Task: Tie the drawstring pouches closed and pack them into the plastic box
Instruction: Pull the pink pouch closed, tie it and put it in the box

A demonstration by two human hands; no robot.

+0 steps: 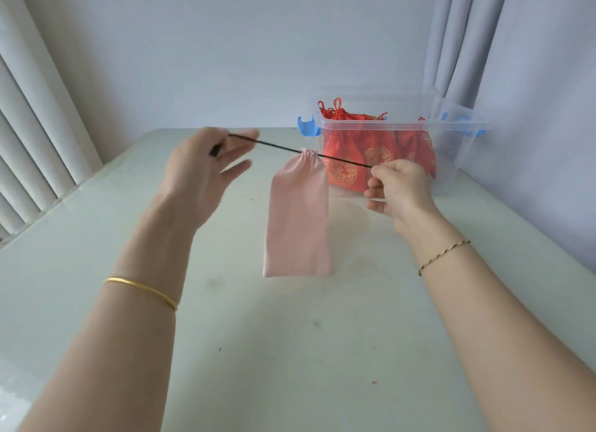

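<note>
A long pink drawstring pouch (pixel 298 218) hangs in the air above the table, its mouth gathered tight on a black drawstring (pixel 274 146) stretched sideways. My left hand (pixel 203 170) pinches the string's left end, the other fingers spread. My right hand (pixel 398 188) pinches the right end, fingers curled. A clear plastic box (pixel 451 154) with blue latches stands behind at the right, without a lid. Inside it lie several red pouches (pixel 358 154) with gold patterns and red cords.
The pale green table (pixel 290 351) runs from the wall to the near edge. Curtains (pixel 532 76) hang at the back right behind the box. Vertical blinds (pixel 29 125) line the left side.
</note>
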